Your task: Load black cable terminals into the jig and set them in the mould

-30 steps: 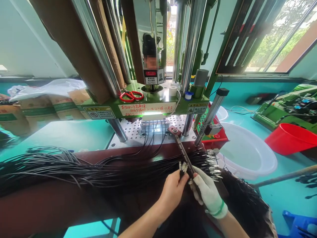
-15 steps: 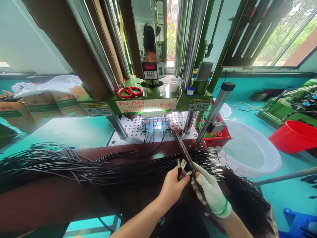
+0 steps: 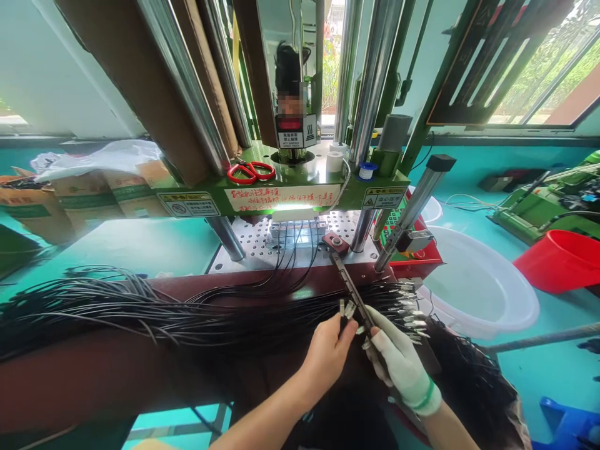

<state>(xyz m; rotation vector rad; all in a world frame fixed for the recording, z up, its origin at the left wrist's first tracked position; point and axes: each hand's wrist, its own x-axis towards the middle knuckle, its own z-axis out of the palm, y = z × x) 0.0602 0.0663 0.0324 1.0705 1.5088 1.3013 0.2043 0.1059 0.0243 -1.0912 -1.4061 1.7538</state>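
While the big green machine (image 3: pixel 290 194) stands behind, black wires (image 3: pixel 140 312) lie across the table (image 3: pixel 94 381). Gloved right hand (image 3: pixel 398 362) still holds the long bar (image 3: pixel 351 294); left hand (image 3: pixel 325 356) fingers have lifted, pinching small metal-tipped wire ends (image 3: pixel 345 309) beside it.

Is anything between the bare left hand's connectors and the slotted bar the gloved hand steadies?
Nothing visible. The left hand pinches a few connectors just left of the bar, with only a small open gap between them. The right hand grips the bar's near end, below that gap. The cable bundle lies underneath.
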